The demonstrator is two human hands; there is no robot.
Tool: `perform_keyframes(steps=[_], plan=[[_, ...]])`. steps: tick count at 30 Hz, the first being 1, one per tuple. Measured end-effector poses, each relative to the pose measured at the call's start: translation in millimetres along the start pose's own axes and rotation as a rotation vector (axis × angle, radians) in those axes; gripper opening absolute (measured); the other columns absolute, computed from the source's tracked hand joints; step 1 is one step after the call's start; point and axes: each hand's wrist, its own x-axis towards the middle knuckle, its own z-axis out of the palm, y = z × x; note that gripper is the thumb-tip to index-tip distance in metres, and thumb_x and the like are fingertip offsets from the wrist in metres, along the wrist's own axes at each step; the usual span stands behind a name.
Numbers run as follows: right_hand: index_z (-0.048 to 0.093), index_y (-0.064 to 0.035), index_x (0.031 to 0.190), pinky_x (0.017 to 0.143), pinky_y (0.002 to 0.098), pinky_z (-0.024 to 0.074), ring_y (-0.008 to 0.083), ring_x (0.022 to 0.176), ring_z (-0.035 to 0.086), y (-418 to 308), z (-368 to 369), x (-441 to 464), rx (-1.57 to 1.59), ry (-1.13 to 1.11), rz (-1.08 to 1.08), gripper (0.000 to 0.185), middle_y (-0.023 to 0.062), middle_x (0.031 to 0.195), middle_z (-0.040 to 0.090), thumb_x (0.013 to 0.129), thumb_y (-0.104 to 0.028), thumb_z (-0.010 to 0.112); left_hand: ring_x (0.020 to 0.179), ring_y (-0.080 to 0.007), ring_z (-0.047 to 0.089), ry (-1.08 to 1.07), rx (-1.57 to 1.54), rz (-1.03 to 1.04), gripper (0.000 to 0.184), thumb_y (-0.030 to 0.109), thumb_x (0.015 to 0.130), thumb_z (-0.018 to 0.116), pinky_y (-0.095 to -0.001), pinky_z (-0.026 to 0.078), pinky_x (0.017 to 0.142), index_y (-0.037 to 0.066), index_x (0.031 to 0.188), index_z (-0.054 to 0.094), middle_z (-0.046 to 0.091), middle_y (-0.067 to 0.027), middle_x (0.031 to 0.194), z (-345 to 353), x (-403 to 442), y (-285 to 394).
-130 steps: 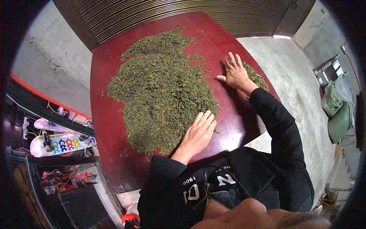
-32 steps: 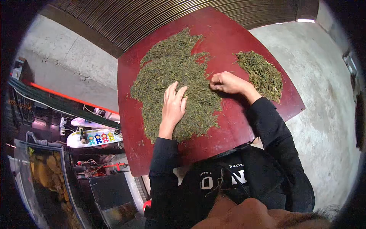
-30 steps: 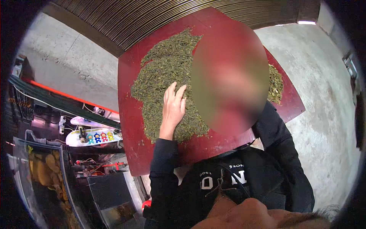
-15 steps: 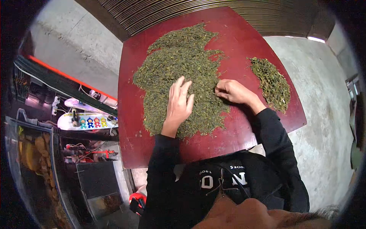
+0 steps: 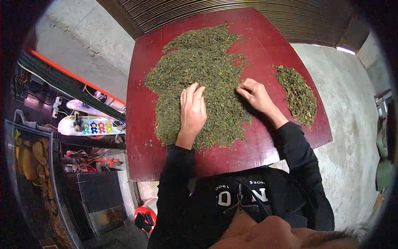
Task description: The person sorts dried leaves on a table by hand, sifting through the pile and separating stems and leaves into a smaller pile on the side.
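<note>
A large layer of green-brown leaves (image 5: pixel 207 66) is spread over the left and middle of a dark red table (image 5: pixel 269 41). My left hand (image 5: pixel 193 110) rests on the leaves near the centre, palm down, fingers close together and slightly bent; whatever lies under its fingertips is hidden. At the right edge of the layer is my right hand (image 5: pixel 256 96), its thumb and fingertips pinched together on something too small to make out. A smaller heap of leaves (image 5: pixel 296 95) lies farther right, apart from the large layer.
Two skateboards (image 5: pixel 89 125) lie on a shelf at the left, above a black panel (image 5: pixel 101 197). A glass tank (image 5: pixel 35 178) stands at the lower left. Behind the table is a ribbed shutter (image 5: pixel 186 12). Green sacks (image 5: pixel 384 174) are at the far right.
Since half a second ago, my left hand's fingers have drawn closer together. My right hand has shifted slightly along the layer's right edge, still pinched. The camera view has turned a little.
</note>
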Motion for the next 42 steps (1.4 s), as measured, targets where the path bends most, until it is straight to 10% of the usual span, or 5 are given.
perform_keyframes(steps=[26,42], plan=[[0.06,-0.0036,0.086,0.067,0.0288,0.0449,0.0164,0.07,0.054,-2.3,11.9,-0.5,0.136,0.075,-0.178,0.006,0.0055,0.081,0.059,0.087,-0.006,0.065,0.079,-0.0237,0.05,-0.146,0.165,0.023,0.016,0.007,0.08,0.068,-0.0371,0.038,0.085,0.007,0.095,0.063,0.057,-0.0057,0.084,-22.5,-1.4,6.4],[0.062,-0.005,0.088,0.059,0.0224,0.0412,0.0082,0.062,0.049,-18.7,1.4,-5.4,0.375,0.117,0.182,0.005,0.0002,0.079,0.063,0.092,-0.007,0.06,0.079,-0.0212,0.049,-0.085,0.101,0.084,0.02,0.008,0.078,0.07,-0.0357,0.037,0.081,0.008,0.098,0.065,0.056,-0.0031,0.084,-11.8,3.4,21.4]])
